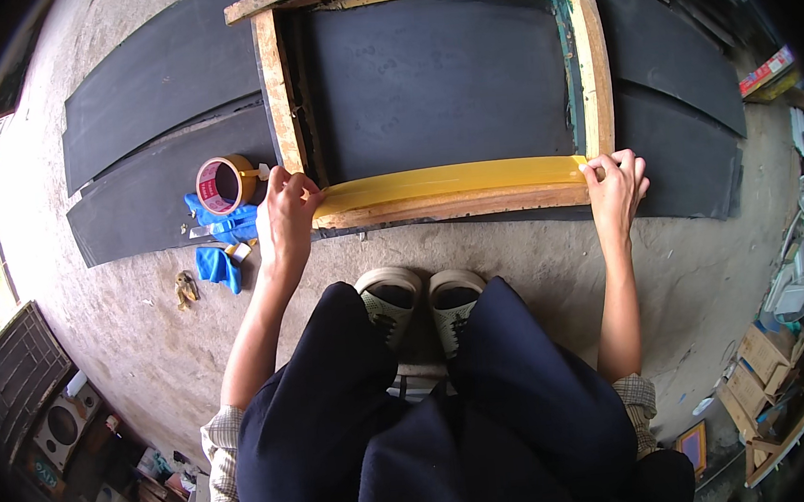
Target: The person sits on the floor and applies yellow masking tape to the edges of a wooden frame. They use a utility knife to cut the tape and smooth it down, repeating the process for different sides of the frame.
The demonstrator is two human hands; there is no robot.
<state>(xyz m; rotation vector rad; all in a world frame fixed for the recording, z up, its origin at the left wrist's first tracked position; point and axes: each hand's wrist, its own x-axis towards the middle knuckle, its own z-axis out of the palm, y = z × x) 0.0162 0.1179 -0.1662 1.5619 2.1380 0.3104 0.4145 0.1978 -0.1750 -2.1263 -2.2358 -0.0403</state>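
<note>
A strip of yellow tape (453,182) stretches between my two hands along the near bar of a wooden frame (592,66). At the near left corner, my left hand (284,213) pinches one end of the strip. My right hand (616,185) pinches the other end at the near right corner. Inside the frame shows a dark panel (436,78). Whether the whole strip touches the wood, I cannot tell. Just left of my left hand stands a tape roll (243,180) with a red and white core, on or beside a blue cloth (230,224).
Dark boards (160,110) lie under the frame on the concrete floor (182,334). A small brown scrap (185,290) lies at the left. Cardboard boxes (752,374) and clutter line the right side; a speaker (64,426) stands at the lower left. My shoes (392,299) are close to the frame.
</note>
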